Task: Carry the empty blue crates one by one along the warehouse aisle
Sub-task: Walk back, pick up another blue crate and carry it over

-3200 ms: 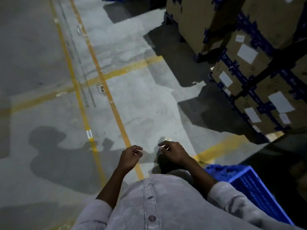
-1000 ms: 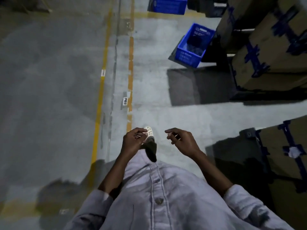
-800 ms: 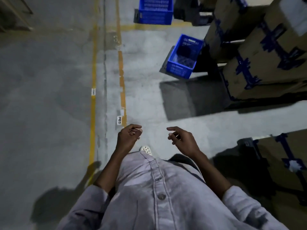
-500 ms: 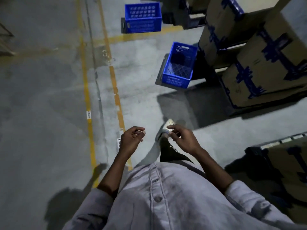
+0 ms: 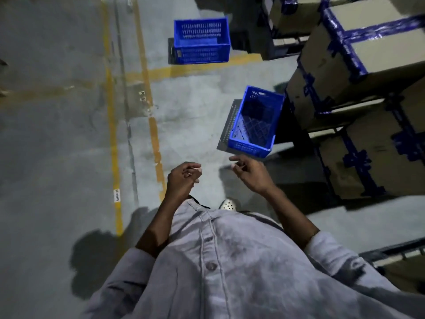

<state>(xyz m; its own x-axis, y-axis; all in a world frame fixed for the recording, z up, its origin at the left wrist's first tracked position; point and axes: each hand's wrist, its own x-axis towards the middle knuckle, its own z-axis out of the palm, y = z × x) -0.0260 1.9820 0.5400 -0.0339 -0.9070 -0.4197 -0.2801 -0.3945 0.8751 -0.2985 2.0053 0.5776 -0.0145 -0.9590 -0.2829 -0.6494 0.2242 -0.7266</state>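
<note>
Two empty blue crates stand on the concrete floor ahead. The near crate [image 5: 254, 122] sits beside the stacked cartons, its open top facing me, just beyond my right hand [image 5: 251, 176]. The far crate [image 5: 202, 41] rests upright by a yellow cross line. My right hand holds nothing, its fingers loosely spread, the index finger pointing left. My left hand [image 5: 181, 181] is curled loosely at waist height and holds nothing. Both hands are clear of the crates.
Tall stacks of brown cartons [image 5: 358, 95] bound with blue tape line the right side. Yellow floor lines [image 5: 112, 125] run along the aisle on the left, with a cross line [image 5: 193, 69] ahead. My white shoe [image 5: 228, 204] shows below my hands.
I have walked forward along the aisle; both crates have come closer and lower in view. The near crate now lies just past my right hand. My hands stay empty and raised.
</note>
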